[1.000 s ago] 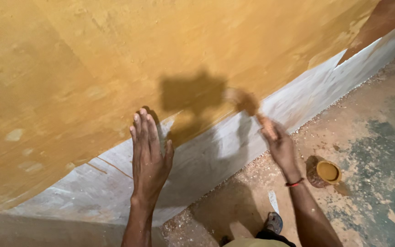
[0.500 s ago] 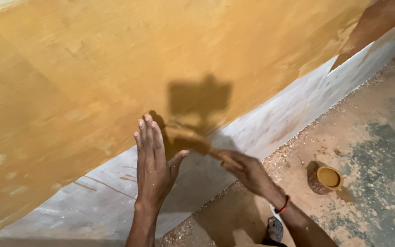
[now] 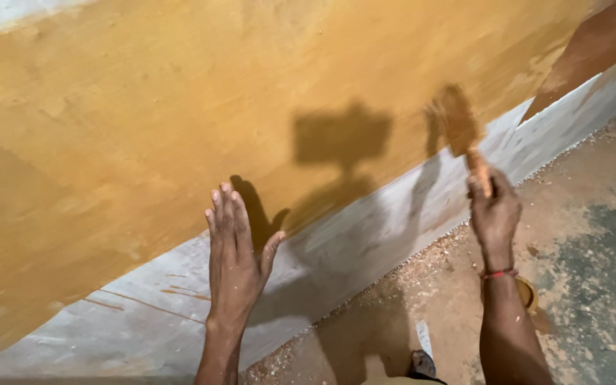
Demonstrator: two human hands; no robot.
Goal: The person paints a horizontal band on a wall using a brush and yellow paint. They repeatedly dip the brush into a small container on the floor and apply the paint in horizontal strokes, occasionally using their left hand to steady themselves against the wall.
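Bottom middle of the frame, there's a foot in a sandal [image 3: 422,363] on the dusty floor [image 3: 593,285], and just right of the forearm a small round tin [image 3: 527,294] peeks out. It's mostly hidden behind the wrist, and what's in it can't be made out from here, only an ochre-coloured rim.

Left hand [image 3: 233,264] sits in the lower middle, flat against the pale unpainted strip [image 3: 365,249] at the base of the wall, fingers straight and close together, thumb out to the side. It's holding nothing.

Right hand [image 3: 493,210] is over at the right, with a red thread on the wrist, fist wrapped tight around the handle of a paintbrush [image 3: 461,132]. The bristles are up on the wall, right at the lower edge of the yellow-ochre paint [image 3: 180,121], and look blurred.

That ochre coat fills most of the upper frame, patchy and streaky, with a darker brown patch [image 3: 607,36] in the upper right corner. Shadows of the arms and a boxy shape fall across the middle of the wall. The floor along the wall base is gritty with sandy debris, greyer towards the right edge.
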